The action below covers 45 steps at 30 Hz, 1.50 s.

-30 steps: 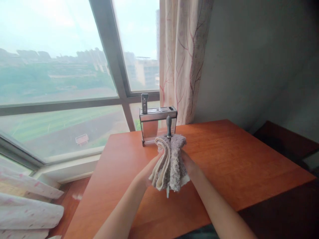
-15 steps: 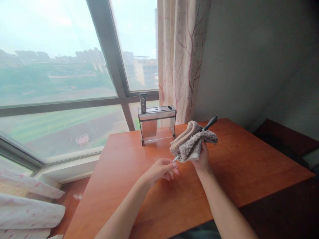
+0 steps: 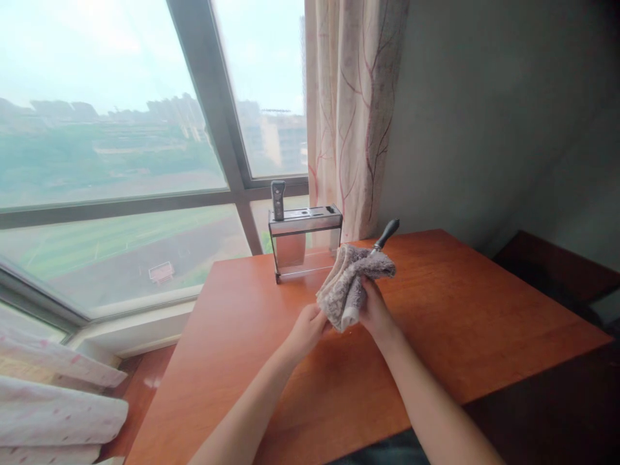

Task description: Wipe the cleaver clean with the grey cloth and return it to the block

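A grey-brown towel point(image 3: 345, 284) is folded around the shaft of a honing rod, whose dark handle point(image 3: 388, 234) sticks out at the upper right. My right hand point(image 3: 372, 307) is closed on the towel from below and grips the rod through it. At the lower left end of the bundle, my left hand point(image 3: 310, 328) is closed against the towel's edge. Its fingertips are partly hidden behind the cloth, and the rod's tip does not show. Both hands are above the brown wooden table point(image 3: 261, 342).
A clear knife block point(image 3: 306, 223) stands at the table's back edge by the window point(image 3: 145, 252). One grey handle point(image 3: 278, 200) rises from its left side. A patterned curtain point(image 3: 356, 123) hangs behind it, and a wall point(image 3: 475, 129) is at the right.
The towel and rod have moved left and slightly nearer, and the handle points up more steeply. My left hand, earlier at the bare tip, is now against the towel's edge.
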Tool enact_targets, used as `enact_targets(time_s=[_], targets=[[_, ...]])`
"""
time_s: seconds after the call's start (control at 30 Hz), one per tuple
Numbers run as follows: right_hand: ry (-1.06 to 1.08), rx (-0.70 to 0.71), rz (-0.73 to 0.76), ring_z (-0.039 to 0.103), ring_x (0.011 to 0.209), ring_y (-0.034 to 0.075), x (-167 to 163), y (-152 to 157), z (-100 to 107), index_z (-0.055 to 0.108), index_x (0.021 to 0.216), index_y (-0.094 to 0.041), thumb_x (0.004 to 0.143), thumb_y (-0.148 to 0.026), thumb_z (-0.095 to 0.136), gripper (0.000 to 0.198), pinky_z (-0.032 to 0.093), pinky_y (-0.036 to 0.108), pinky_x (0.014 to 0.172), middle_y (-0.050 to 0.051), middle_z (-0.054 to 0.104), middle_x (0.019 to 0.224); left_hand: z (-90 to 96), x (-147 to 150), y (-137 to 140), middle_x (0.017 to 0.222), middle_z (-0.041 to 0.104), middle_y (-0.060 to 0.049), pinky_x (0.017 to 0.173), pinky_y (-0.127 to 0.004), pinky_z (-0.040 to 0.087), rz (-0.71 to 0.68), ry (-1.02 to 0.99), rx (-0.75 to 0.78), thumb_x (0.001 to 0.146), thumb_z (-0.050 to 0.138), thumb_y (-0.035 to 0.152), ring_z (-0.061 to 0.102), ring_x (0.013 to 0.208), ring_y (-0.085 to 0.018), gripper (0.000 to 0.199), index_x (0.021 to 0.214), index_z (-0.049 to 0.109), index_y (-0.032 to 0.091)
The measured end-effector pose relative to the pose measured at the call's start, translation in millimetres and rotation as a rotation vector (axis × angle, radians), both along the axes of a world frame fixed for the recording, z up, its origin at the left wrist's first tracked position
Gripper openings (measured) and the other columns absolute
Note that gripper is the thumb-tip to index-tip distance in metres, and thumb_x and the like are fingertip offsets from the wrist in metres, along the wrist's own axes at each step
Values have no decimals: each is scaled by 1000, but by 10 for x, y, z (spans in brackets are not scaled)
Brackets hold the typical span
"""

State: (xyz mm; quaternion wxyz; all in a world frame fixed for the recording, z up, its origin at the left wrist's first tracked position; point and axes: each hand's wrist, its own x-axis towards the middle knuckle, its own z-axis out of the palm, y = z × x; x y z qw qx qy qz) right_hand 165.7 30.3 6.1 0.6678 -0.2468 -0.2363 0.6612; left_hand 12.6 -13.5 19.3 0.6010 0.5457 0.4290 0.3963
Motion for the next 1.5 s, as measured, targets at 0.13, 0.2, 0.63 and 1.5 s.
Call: enact_targets(time_s=[0.13, 0.2, 0.63, 1.5], targets=[[-140, -2, 47, 64, 83, 18, -80, -70, 55, 66, 90, -25, 63, -31, 79, 30, 50, 27, 73, -4, 71, 87, 34, -27, 1, 51, 41, 5, 48, -22, 17, 5, -71, -134, 64, 66, 47, 27, 47, -6, 35, 60, 53, 14], [-150, -6, 19, 63, 83, 17, -74, -71, 81, 66, 90, -25, 64, -31, 79, 29, 49, 27, 72, -4, 71, 88, 44, -53, 19, 51, 41, 5, 48, -22, 16, -2, -69, -152, 62, 69, 46, 27, 47, -5, 35, 62, 55, 14], [-81, -32, 24, 62, 83, 18, 10, -25, 2, 64, 88, -26, 68, -29, 72, 22, 50, 28, 70, -4, 70, 88, 55, -124, 54, 46, 39, 5, 47, -23, 17, -1, 4, -72, 66, 64, 39, 28, 44, -6, 29, 55, 52, 15], [-286, 61, -20, 64, 79, 19, -142, -95, -50, 67, 89, -22, 66, -29, 74, 25, 49, 27, 67, -2, 71, 82, 30, 1, 9, 51, 54, -1, 54, -23, 35, 20, -113, -76, 65, 71, 47, 46, 52, -11, 37, 58, 64, 11]])
